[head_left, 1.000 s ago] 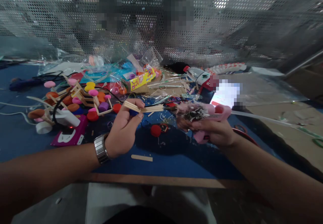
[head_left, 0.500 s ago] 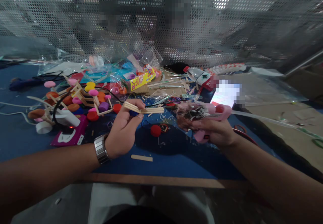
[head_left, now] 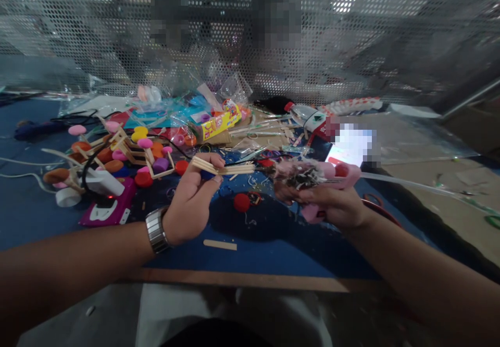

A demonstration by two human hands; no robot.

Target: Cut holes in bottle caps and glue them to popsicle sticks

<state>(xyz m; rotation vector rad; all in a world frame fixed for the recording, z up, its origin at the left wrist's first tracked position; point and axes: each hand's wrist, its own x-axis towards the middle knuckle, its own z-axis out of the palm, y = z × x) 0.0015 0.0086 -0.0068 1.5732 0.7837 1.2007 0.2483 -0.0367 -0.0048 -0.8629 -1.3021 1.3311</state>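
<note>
Between the thumb and fingers of my left hand (head_left: 189, 206) is a small piece built of joined popsicle sticks (head_left: 236, 170), bent at an angle, with something dark blue under it. My right hand (head_left: 338, 206) is wrapped round a pink hot glue gun (head_left: 328, 172). Grime and glue strands coat its front, and its nozzle points left, close to the right end of the sticks. A clear glue stick (head_left: 406, 184) juts from its back. Below the hands, a red bottle cap (head_left: 241, 202) and a loose popsicle stick (head_left: 220, 245) lie on the blue table.
At the left stand several stick-and-cap models (head_left: 133, 149) beside a purple power strip (head_left: 111, 206) with a white plug. Behind lie a yellow-labelled tube (head_left: 221, 123), a plastic bottle (head_left: 308, 118) and plastic wrapping. A lit phone (head_left: 349, 146) is behind the glue gun. A mesh panel (head_left: 234, 39) rises at the back.
My right hand and the glue gun have shifted very slightly right, drawing the nozzle back from the sticks. My left hand keeps the sticks in the same place.
</note>
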